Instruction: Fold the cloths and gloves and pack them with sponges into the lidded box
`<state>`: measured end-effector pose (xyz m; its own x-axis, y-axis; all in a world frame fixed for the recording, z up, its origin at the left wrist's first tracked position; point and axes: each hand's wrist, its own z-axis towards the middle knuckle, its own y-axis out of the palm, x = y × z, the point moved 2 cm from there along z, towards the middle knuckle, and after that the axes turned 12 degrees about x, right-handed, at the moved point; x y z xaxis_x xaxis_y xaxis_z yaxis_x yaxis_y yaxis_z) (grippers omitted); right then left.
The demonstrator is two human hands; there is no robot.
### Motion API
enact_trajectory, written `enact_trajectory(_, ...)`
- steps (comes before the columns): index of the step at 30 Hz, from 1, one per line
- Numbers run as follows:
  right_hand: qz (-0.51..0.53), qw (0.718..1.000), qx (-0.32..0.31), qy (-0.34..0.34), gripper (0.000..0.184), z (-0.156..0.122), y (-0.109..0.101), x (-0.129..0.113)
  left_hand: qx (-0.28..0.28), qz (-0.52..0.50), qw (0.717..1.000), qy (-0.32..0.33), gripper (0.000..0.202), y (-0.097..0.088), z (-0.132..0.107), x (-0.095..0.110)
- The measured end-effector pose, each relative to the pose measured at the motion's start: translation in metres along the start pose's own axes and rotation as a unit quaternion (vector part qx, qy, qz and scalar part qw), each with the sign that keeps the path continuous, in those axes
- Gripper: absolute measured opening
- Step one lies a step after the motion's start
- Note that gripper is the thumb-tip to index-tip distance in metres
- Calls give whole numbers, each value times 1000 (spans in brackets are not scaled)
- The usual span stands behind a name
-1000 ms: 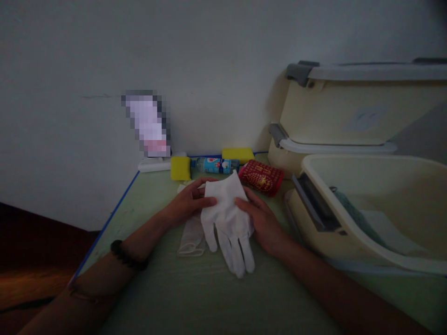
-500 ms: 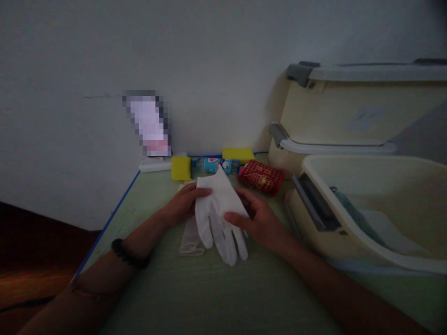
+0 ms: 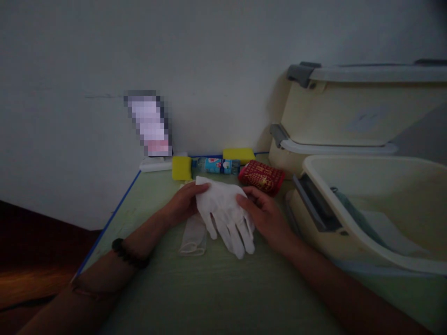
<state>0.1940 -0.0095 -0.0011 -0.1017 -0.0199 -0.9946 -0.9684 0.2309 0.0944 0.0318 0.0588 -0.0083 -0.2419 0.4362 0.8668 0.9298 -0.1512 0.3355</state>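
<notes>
Left hand [image 3: 185,202] and right hand [image 3: 268,218] holding a white glove [image 3: 225,209] at a green table [image 3: 195,293]

Head view, the only one: the white glove is in the middle of the scene, its cuff towards the far side, its fingers hanging loosely towards the near side and slightly right. The left hand pinches the cuff's far left corner, thumb on top. The right hand grips the right edge, thumb on top, fingers behind. Both grips are narrow, closed on the fabric. Whether the glove's fingertips touch the table, I cannot tell.

Partly beneath the glove, to the near left, lies a thin, pale, see-through piece [image 3: 193,238]. Along the far edge, left to right, are a yellow sponge [image 3: 182,168], a bottle [image 3: 215,165] on its side, a yellow block [image 3: 239,154] set farther back, and a red packet [image 3: 261,177]. An open cream bin [image 3: 391,186] fills the right.

For good handling, I would judge that light pinches at opposite edges suit this limp fabric. Drawing them gently apart should flatten the creases across the back; hard pulling could stretch the cuff. Lifting slightly should keep the glove from dragging the pale piece beneath.
</notes>
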Motion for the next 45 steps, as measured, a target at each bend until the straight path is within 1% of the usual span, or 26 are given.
enact_trajectory(3,24,999,-22,8,21,1,0,1,16,-20,999,20,16,-1,1,3)
enact_trajectory(5,9,999,-38,-2,19,2,-1,0,13,-58,998,34,14,-1,-1,6)
enact_trajectory(6,-7,999,-41,-8,16,2,-3,0,3,-76,997,32,15,-1,-1,8)
enact_trajectory(8,-47,998,-42,-23,14,3,-6,-2,-34,-76,997,4,27,-1,-3,9)
enact_trajectory(10,-98,993,-28,-60,19,3,-8,-3,-77,-22,996,-25,35,-1,-5,6)
enact_trajectory(12,-140,983,-2,-116,19,2,-9,-4,-114,42,992,-28,33,-3,-5,2)
enact_trajectory(14,-169,971,22,-168,24,0,-9,-3,-122,71,990,-5,26,-5,-4,-2)
enact_trajectory(16,-197,955,43,-217,31,-2,-7,-3,-109,73,991,22,21,-7,-2,-5)
enact_trajectory(18,-230,929,71,-280,36,-5,-6,-5,-102,86,990,43,20,-8,0,-7)
enact_trajectory(19,-247,914,83,-311,35,-6,-6,-7,-108,97,988,52,20,-8,1,-7)
enact_trajectory(21,-283,886,96,-356,27,-9,-7,-10,-135,122,981,68,21,-6,0,-8)
enact_trajectory(23,-319,866,82,-375,15,-11,-6,-13,-159,145,973,90,21,-2,-4,-7)
enact_trajectory(24,-332,862,58,-378,12,-12,-5,-13,-165,160,968,101,20,0,-6,-6)
enact_trajectory(26,-338,864,-8,-374,17,-14,-2,-13,-172,211,954,126,18,4,-12,-5)
enact_trajectory(28,-333,870,-64,-357,22,-17,1,-11,-174,277,931,164,18,7,-16,-4)
enact_trajectory(30,-337,874,-87,-338,25,-18,4,-9,-180,339,901,204,15,9,-19,-4)
enact_trajectory(32,-349,875,-92,-321,28,-19,6,-7,-185,368,883,228,14,10,-19,-4)
enact_trajectory(34,-360,875,-94,-310,28,-19,8,-5,-190,360,883,233,14,10,-19,-5)
enact_trajectory(38,-356,880,-110,-295,24,-20,9,-2,-197,325,897,225,19,10,-18,-5)
enact_trajectory(40,-337,893,-108,-278,22,-21,9,-1,-183,325,901,220,21,8,-17,-4)
enact_trajectory(42,-313,907,-89,-267,24,-21,7,-2,-159,326,906,216,22,6,-15,-5)
enact_trajectory(43,-305,910,-79,-268,26,-22,6,-3,-150,325,909,213,23,6,-15,-5)
enact_trajectory(45,-305,907,-71,-280,30,-23,6,-5,-142,319,915,203,25,6,-16,-6)
